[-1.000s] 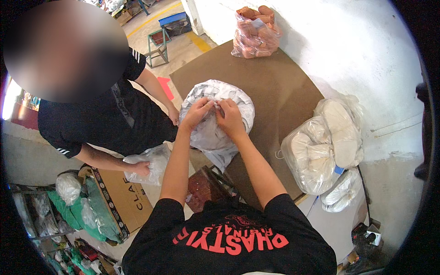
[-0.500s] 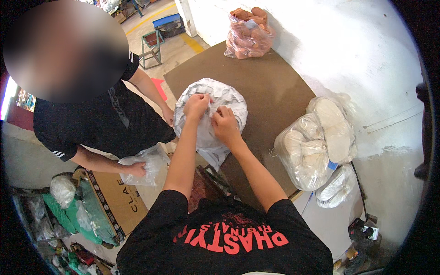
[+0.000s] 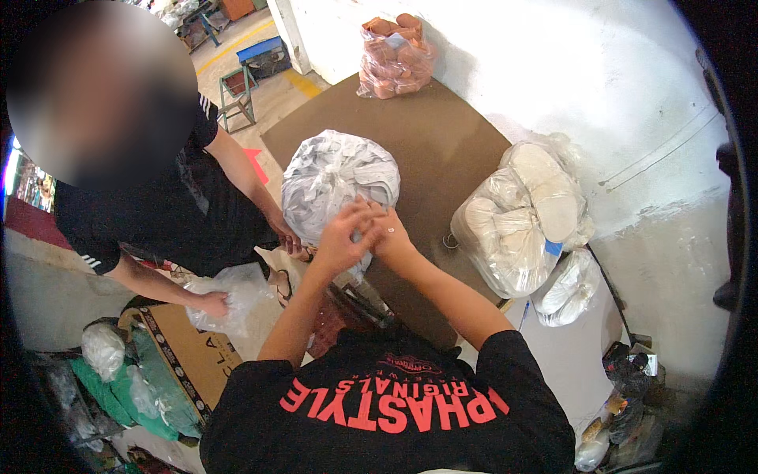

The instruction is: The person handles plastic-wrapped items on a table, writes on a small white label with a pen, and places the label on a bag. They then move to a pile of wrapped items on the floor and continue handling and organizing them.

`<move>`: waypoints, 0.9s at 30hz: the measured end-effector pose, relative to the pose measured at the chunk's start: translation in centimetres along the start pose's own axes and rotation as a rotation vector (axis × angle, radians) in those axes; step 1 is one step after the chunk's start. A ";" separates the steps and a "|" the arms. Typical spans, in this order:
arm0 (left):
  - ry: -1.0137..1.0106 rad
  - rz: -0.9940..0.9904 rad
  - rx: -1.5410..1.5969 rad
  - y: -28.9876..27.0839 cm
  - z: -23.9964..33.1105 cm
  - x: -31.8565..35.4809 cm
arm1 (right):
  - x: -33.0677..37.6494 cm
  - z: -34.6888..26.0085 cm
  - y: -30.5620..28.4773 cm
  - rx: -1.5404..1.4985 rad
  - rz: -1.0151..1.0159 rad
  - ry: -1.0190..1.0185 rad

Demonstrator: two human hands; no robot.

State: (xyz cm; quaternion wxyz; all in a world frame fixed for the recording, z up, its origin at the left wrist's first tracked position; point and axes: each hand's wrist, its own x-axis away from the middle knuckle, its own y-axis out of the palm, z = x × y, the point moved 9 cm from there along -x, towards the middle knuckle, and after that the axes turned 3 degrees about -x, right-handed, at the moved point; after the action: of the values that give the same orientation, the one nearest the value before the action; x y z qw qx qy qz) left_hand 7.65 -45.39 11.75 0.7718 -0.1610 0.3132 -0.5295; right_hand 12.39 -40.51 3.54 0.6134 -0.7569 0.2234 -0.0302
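A clear plastic bag (image 3: 339,170) packed with white and grey pieces stands on the brown table, its top gathered in the middle. My left hand (image 3: 343,241) and my right hand (image 3: 392,241) meet at its near edge. The left fingers are spread and slightly curved, partly smeared by motion. My right fingers are bent in and overlap the left ones; whether anything is between them is hidden. A tiny white spot shows against the right hand.
The brown table (image 3: 442,150) carries a bag of orange-brown pieces (image 3: 395,59) at the back. Bags of cream padded pieces (image 3: 513,217) lie at the right by the wall. To the left, a person in black holds a clear plastic bag (image 3: 237,296) above a cardboard box (image 3: 178,340).
Both my hands have left the gathered top of the bag and drawn toward me, meeting at its near edge. The bag's top now shows uncovered. The whole view has shifted slightly.
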 end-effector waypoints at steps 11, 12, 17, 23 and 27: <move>-0.122 -0.350 -0.118 6.1 -0.7 11.1 | 15.1 -6.9 14.5 1.572 0.207 -0.175; -0.138 -0.411 -0.150 7.1 -1.2 12.4 | 17.1 -7.5 16.7 1.735 0.362 -0.170; -0.216 -0.388 -0.117 8.4 -1.7 17.1 | 22.7 -7.0 25.1 1.696 0.347 -0.344; -0.206 -0.332 -0.130 9.3 -1.1 18.2 | 22.9 -6.2 21.7 0.407 -0.703 -0.103; -0.193 -0.328 -0.193 10.0 -1.2 19.0 | 21.8 -6.3 17.2 0.183 -0.836 0.138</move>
State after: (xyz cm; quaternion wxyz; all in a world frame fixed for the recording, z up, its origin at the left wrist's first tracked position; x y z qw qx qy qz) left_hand 18.66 -58.85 -0.96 0.6826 -0.3330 0.2565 -0.5978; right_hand 24.79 -57.04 -16.11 0.5968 -0.7209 -0.0655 -0.3463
